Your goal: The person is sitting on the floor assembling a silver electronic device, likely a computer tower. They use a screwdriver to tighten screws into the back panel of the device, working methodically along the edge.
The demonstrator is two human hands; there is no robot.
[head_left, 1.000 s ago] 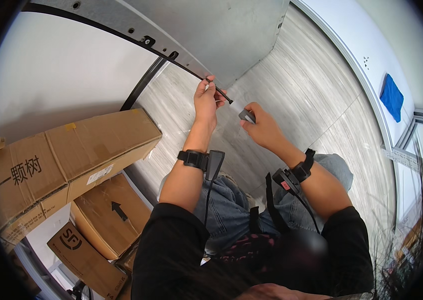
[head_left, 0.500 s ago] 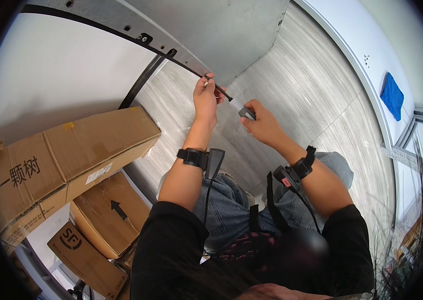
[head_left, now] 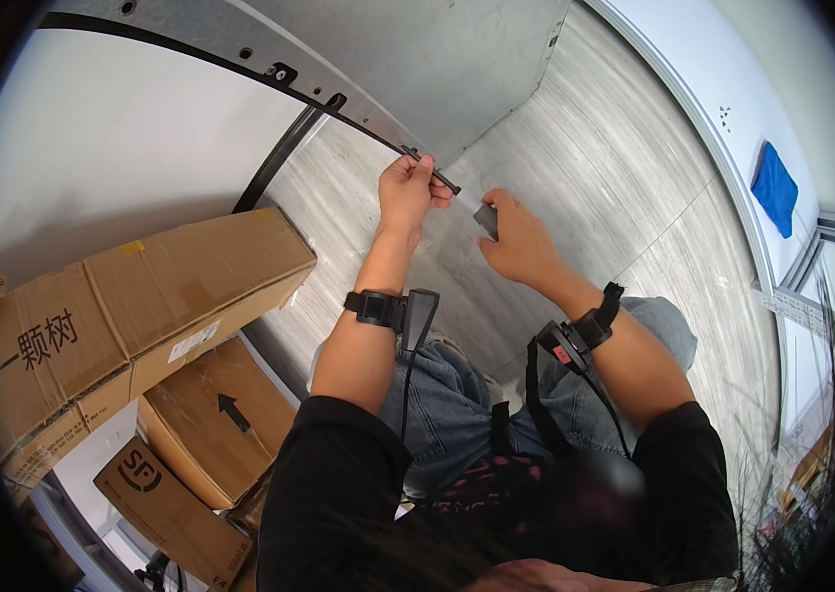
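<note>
My left hand [head_left: 405, 197] is closed around a thin black rod [head_left: 447, 184] at the lower corner of a grey metal panel [head_left: 427, 69]. The rod's free end points toward my right hand, and its other end runs behind my fingers along the panel's dark edge. My right hand [head_left: 524, 242] grips a small dark grey block [head_left: 486, 219] between thumb and fingers, a short gap away from the rod's tip. What the block is I cannot make out. Small holes and a black bracket [head_left: 282, 74] line the panel's edge.
Stacked cardboard boxes [head_left: 190, 266] stand at the left, beside a white surface [head_left: 141, 128] and a black bar [head_left: 279, 163]. Below is a grey wood-patterned floor [head_left: 624, 148]. A blue cloth [head_left: 774, 189] lies at the far right. Black devices with cables are strapped to both forearms.
My left fingers have shifted slightly down and right along the rod. My right hand has turned, and the grey block now sits more upright in it.
</note>
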